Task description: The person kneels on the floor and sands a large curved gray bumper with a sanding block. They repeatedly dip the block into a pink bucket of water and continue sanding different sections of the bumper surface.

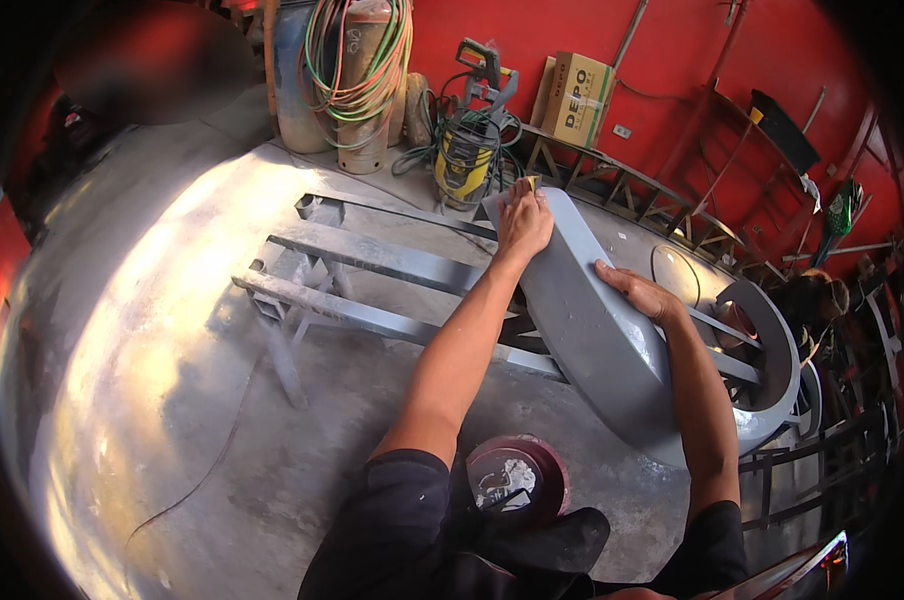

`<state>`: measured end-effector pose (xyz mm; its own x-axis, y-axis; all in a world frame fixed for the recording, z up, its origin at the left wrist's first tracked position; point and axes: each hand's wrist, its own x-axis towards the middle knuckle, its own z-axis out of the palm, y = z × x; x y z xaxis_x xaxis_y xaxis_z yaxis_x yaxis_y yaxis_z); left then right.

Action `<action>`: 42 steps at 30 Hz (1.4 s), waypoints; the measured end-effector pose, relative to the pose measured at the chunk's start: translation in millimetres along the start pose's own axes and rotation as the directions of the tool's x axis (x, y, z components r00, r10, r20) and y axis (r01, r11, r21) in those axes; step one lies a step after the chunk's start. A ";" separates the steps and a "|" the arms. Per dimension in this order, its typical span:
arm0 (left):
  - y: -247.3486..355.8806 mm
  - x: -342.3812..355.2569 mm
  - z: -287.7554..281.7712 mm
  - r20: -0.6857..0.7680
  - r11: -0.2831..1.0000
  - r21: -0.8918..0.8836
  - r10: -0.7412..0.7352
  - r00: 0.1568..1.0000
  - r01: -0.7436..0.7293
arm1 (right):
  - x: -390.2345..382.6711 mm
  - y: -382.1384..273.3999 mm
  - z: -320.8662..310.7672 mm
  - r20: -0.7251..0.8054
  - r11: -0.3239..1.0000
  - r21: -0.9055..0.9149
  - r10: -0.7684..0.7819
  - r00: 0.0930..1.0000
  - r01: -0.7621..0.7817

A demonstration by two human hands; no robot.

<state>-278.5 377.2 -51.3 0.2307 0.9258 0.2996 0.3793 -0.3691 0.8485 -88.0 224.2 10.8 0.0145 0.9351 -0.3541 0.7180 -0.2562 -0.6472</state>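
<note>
A long curved panel, primed grey like a vehicle body part (597,335), lies across a metal stand (372,258) in front of me. My left hand (525,222) is closed at the panel's far end, pinching a small yellow-edged piece (533,183) that looks like sandpaper. Most of that piece is hidden by the fingers. Further down the panel, my right hand (640,292) grips its right edge, with the thumb on the upper face and the other fingers mostly hidden. Small drops or specks show on the grey surface.
Below the panel stands a dark red bucket (564,480). A second curved grey part (784,345) sits at the right. Behind are a yellow-black pressure washer (467,155), a gas cylinder (362,135) with coiled hoses (344,75), a cardboard box (575,105) and a metal truss (662,205).
</note>
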 end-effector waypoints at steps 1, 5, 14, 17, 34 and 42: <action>-0.5 -3.1 3.8 -0.085 0.999 0.013 0.046 0.995 -0.045 | -0.8 -3.1 0.2 -0.003 1.000 -0.003 0.005 1.000 -0.005; 11.9 -104.1 74.5 -0.276 0.941 0.088 0.339 0.899 -0.328 | 1.9 19.9 -10.2 0.044 1.000 0.011 0.013 0.999 -0.013; 2.4 -12.3 6.2 -0.158 0.999 0.051 0.011 0.987 -0.003 | -4.5 -9.4 0.0 0.012 1.000 0.000 0.009 1.000 -0.009; 21.0 -85.1 55.7 -0.255 0.980 -0.127 0.117 0.960 -0.153 | 1.6 28.2 -7.9 -0.040 0.999 -0.040 0.013 0.999 -0.014; 35.2 -239.3 100.3 -0.222 0.925 -0.002 0.371 0.902 -0.381 | -0.3 9.6 -1.0 0.022 1.000 0.007 -0.017 1.000 0.016; -53.3 -388.0 96.0 0.755 0.981 -0.181 0.184 0.629 -0.069 | -22.9 10.5 -2.3 -0.101 0.998 -0.026 0.045 0.994 -0.048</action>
<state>-302.2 29.8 -254.6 0.8915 0.4528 0.0149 0.1938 -0.4108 0.8909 -79.2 200.7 13.7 0.1171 0.9424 -0.3134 0.7345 -0.2946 -0.6113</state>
